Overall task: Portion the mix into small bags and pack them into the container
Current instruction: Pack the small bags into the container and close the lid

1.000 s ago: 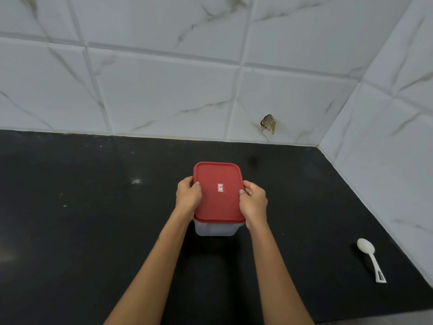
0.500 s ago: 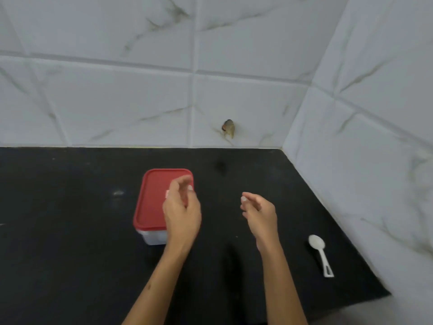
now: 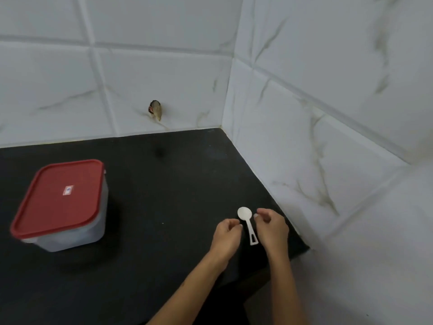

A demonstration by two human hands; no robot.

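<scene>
Both hands flank the white plastic spoon [image 3: 247,225] on the tabletop [image 3: 164,195]: left hand [image 3: 226,235] and right hand [image 3: 271,227], grips loosely curled, pinching nothing. Light, stiff; lift by its handle.

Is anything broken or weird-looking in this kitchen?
Yes: the wall tile behind the black counter has a ragged hole with something brownish poking out, and a crack runs from it. Nothing is spilled: the container sits shut under its red lid, and the spoon lies flat.
</scene>
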